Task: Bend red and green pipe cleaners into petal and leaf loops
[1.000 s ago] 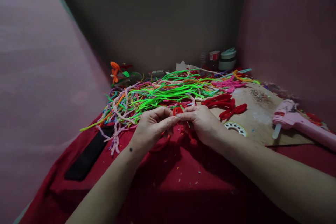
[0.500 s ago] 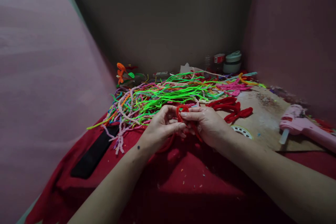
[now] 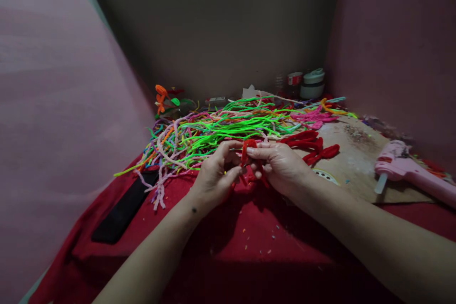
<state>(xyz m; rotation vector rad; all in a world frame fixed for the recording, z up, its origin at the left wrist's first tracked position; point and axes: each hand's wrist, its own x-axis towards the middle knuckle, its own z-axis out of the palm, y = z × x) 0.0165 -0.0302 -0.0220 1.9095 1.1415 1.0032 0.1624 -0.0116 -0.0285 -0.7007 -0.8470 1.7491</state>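
Observation:
A bent red pipe cleaner (image 3: pixel 244 154) is held between my two hands above the red cloth. My right hand (image 3: pixel 283 161) pinches its looped top between thumb and forefinger, and a red end hangs below those fingers. My left hand (image 3: pixel 219 171) is curled round the other side, its index fingertip and thumb against the red strand. Part of the strand is hidden behind the fingers. Just beyond the right hand lie more red pipe cleaners (image 3: pixel 306 141), bent into loops. A large heap of coloured pipe cleaners (image 3: pixel 228 126), mostly bright green on top, spreads behind both hands.
A pink glue gun (image 3: pixel 401 164) rests on a board (image 3: pixel 356 152) at the right, beside a white holed disc (image 3: pixel 325 175). A black flat strip (image 3: pixel 123 211) lies left on the red cloth (image 3: pixel 270 247). A lidded container (image 3: pixel 312 86) stands at the back.
My left fingers have shifted on the red pipe cleaner, and its open loop now looks narrower. A red end shows below the left thumb. The whole view has moved slightly.

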